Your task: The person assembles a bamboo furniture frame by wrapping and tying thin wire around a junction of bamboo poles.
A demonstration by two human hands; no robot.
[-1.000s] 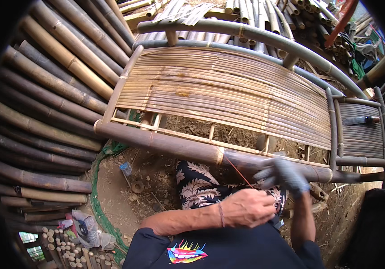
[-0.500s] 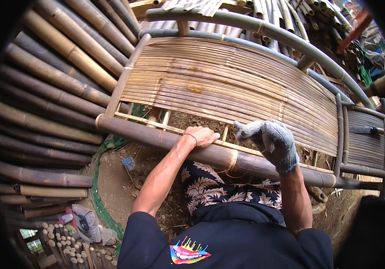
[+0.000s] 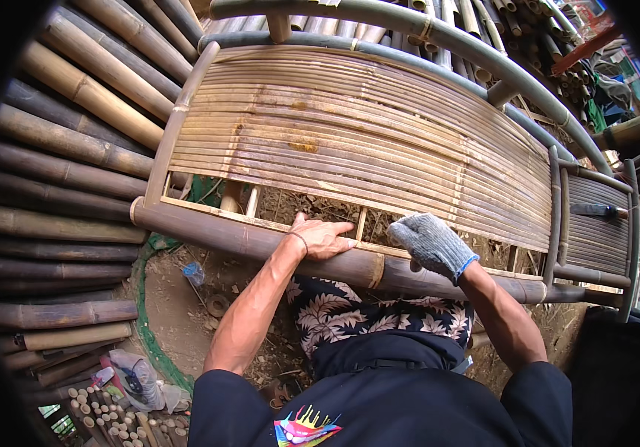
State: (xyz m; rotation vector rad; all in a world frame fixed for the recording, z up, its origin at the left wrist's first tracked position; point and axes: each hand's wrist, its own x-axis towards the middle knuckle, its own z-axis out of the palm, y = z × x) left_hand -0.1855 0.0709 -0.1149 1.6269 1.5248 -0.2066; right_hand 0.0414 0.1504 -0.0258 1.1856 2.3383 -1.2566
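Note:
A bamboo bench (image 3: pixel 320 127) with a slatted seat stretches across in front of me. Its thick dark front pole (image 3: pixel 260 242) runs just past my lap. My left hand (image 3: pixel 318 238), bare, rests on this pole and the thin light strip (image 3: pixel 219 216) along it, fingers and thumb spread. To its right, my right hand (image 3: pixel 432 246) wears a grey knitted glove with a blue cuff. Its fingers are curled together over the pole near the seat gap; a small dark bit shows below them, and whatever they hold is hidden. Short crosspieces (image 3: pixel 361 223) bridge the gap between slats and pole.
Stacked dark bamboo poles (image 3: pixel 59 194) fill the left side. Behind the bench stands its curved back rail (image 3: pixel 439 37), with more bamboo beyond. A dark-bladed tool (image 3: pixel 596 211) lies on the right-hand slatted section. Clear plastic bags (image 3: pixel 137 380) sit on cut bamboo at lower left.
My right hand has turned and come down toward the pole, its glove back now facing up. The left hand's fingers have spread. The whole view has shifted slightly.

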